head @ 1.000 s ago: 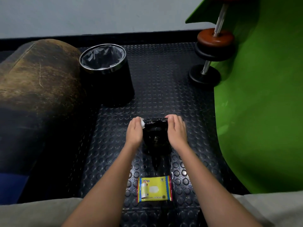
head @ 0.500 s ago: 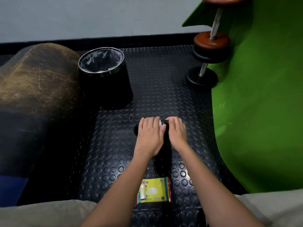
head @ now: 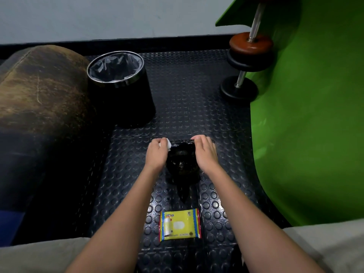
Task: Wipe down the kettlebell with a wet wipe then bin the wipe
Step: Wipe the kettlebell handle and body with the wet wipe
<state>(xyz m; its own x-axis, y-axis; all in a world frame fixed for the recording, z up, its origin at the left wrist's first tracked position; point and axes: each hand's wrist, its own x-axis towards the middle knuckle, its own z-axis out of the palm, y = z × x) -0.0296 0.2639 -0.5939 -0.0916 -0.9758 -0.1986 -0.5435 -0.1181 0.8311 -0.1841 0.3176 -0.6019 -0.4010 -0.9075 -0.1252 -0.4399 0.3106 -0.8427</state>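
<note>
A glossy black kettlebell [head: 182, 164] stands on the studded black floor mat between my hands. My left hand [head: 157, 153] presses a crumpled white wet wipe [head: 167, 144] against the kettlebell's upper left side. My right hand [head: 204, 153] rests on the kettlebell's right side and grips it. A black bin [head: 120, 89] with a steel rim and a grey liner stands beyond, to the left. The far side of the kettlebell is hidden.
A yellow wet wipe pack [head: 180, 224] lies on the mat close to me. A worn brown padded roll [head: 39, 95] fills the left. A dumbbell [head: 246, 62] leans on a curved green sheet [head: 315, 115] at the right. The grey wall runs behind.
My left hand swept over the top of the kettlebell toward the right, then came back to its left side with the wipe. My right hand stayed on the kettlebell.
</note>
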